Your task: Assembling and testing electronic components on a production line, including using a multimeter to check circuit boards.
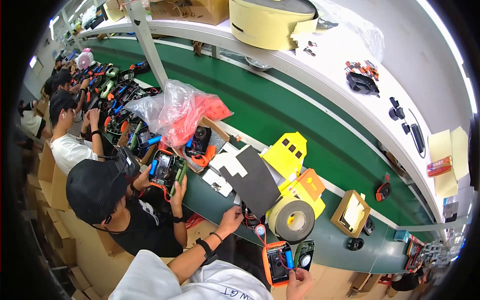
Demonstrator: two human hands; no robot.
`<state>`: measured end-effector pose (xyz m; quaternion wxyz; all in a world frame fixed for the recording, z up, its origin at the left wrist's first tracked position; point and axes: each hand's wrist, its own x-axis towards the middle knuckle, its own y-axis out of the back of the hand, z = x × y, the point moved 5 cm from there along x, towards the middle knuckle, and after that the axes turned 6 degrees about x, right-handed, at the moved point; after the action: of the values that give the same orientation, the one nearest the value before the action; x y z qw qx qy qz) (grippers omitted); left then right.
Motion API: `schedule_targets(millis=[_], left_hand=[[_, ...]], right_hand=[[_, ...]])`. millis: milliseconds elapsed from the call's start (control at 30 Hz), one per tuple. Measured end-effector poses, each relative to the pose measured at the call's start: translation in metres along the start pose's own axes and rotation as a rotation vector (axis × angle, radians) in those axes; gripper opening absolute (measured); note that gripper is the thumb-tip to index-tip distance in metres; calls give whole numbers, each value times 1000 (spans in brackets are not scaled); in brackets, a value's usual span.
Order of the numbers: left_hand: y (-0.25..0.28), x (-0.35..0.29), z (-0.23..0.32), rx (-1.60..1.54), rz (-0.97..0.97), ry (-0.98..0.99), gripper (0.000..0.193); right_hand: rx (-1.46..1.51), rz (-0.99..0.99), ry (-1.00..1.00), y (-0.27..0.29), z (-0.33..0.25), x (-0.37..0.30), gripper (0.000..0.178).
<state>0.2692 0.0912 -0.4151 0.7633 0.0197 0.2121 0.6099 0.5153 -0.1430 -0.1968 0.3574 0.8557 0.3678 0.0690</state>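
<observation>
My right hand (300,284) grips the lower edge of an open orange-rimmed device casing (276,265). A blue cylindrical battery (289,259) and wires lie inside it. Beside it is a green casing half (304,255) with a round white part. Red wires (261,237) run up from the casing to a small round part (259,230) at the bench edge. My left hand (231,220) is closed by that edge, beside a dark part (251,218); what its fingertips hold is hidden. Close by are a black foam sheet (252,175) and a roll of grey tape (292,220).
At left, a co-worker in a black cap (100,190) holds a similar open device (167,170). Behind the foam lie yellow sheets (287,155) and a plastic bag of red pieces (175,110). A cardboard box (350,214) stands at right. A white shelf (200,31) overhangs the green conveyor (260,107).
</observation>
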Motion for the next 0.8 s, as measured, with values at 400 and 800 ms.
schedule_targets(millis=[400,800], left_hand=[[-83,37,3,578,-152,-211,26],[61,-31,200,-249,157,-146,29]], right_hand=[[117,-145,87,3,9,60,14],[85,-291,165,-28,-14,42,13]])
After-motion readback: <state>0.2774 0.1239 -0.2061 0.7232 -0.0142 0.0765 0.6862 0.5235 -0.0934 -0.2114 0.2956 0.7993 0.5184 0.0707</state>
